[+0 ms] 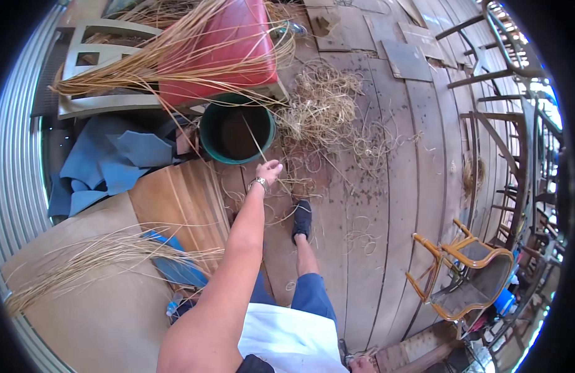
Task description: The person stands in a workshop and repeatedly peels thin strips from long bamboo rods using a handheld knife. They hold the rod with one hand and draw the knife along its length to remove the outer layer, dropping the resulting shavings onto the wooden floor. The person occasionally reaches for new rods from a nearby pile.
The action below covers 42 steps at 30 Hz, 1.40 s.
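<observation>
Head view: the left hand (268, 171) reaches out over the floor (387, 186), its fingers (276, 165) pinched on a thin cane strand (253, 138). The strand's long axis runs from the fingers toward eleven o'clock, across the mouth of the green bucket (237, 127), which sits just beyond the hand at eleven o'clock. A tangle of loose fibre (318, 102) lies at one o'clock. The right hand (361, 365) shows only at the lower edge; whether it grips anything cannot be told.

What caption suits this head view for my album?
Left hand pinches a cane strand above a green bucket on plank floor.
</observation>
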{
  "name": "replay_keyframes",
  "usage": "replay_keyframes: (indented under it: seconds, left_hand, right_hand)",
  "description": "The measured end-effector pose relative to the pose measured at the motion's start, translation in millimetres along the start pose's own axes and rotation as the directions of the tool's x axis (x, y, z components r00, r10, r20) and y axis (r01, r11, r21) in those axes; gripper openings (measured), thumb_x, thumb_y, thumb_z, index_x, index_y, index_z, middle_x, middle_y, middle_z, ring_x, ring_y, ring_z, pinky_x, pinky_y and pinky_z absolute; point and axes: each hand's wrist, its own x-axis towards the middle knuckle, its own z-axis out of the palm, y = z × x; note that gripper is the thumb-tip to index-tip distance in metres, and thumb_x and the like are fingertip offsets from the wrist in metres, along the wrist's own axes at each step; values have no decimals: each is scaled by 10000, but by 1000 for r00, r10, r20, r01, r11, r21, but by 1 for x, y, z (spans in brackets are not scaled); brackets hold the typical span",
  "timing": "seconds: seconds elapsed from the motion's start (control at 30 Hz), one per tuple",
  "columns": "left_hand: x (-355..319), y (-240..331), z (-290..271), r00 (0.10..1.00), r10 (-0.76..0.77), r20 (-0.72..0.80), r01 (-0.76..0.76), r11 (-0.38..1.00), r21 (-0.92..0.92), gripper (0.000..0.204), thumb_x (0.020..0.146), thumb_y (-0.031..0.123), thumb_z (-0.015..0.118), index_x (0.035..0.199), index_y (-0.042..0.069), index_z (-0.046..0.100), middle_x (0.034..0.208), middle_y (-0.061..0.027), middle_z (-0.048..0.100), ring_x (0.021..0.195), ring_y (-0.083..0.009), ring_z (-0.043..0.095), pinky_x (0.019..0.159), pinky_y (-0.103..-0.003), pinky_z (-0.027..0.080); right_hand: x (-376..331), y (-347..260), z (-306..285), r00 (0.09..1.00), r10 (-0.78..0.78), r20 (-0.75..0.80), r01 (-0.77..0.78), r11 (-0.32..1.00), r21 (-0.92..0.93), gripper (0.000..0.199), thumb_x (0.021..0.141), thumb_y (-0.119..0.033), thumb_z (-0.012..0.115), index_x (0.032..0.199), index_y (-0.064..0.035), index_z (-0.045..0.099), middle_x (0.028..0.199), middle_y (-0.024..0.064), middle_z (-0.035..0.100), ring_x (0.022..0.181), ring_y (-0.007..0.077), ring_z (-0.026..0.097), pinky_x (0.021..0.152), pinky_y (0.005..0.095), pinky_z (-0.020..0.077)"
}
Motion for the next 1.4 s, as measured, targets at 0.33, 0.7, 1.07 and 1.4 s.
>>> replay_keyframes:
  seconds: [0.33, 0.7, 1.07, 1.4]
  left_hand:
    - [-52, 45, -44, 996, -59, -65, 0, 741, -672, 323, 942, 22, 481, 1257, 89, 461, 1018, -124, 654, 672, -178, 649, 556, -306, 550]
    - [-346, -56, -262, 787, 91, -611, 6, 988, 156, 202, 882, 90, 529, 1004, 79, 690, 932, -120, 702, 828, -262, 668, 773, -371, 517]
    - [-715, -301, -285, 385, -131, -913, 183, 981, -64, 257, 834, 40, 511, 1025, 79, 678, 949, -145, 689, 888, -285, 664, 787, -384, 523]
    - [-740, -338, -409, -132, -496, -858, 853, 385, -353, 540, 855, 255, 578, 1360, 113, 449, 1307, -184, 516, 1240, -346, 472, 996, -488, 405]
  right_hand:
    - [33, -99, -22, 923, 322, 209, -368, 898, 242, 379, 925, -386, 538, 1047, -42, 641, 804, 106, 624, 683, 207, 582, 586, 349, 462]
    - [185, -118, -62, 963, -176, 206, 169, 984, 49, 178, 944, -192, 544, 864, -49, 473, 557, 67, 548, 397, 126, 490, 357, 270, 380]
    - [257, -345, -89, 837, -451, 311, 522, 828, -203, 185, 945, -188, 533, 835, -69, 444, 490, 51, 476, 322, 129, 422, 278, 274, 315]
    - [157, -419, -35, 706, -574, 414, 699, 659, -277, 211, 955, -208, 542, 802, -73, 487, 519, 44, 517, 335, 101, 430, 303, 255, 337]
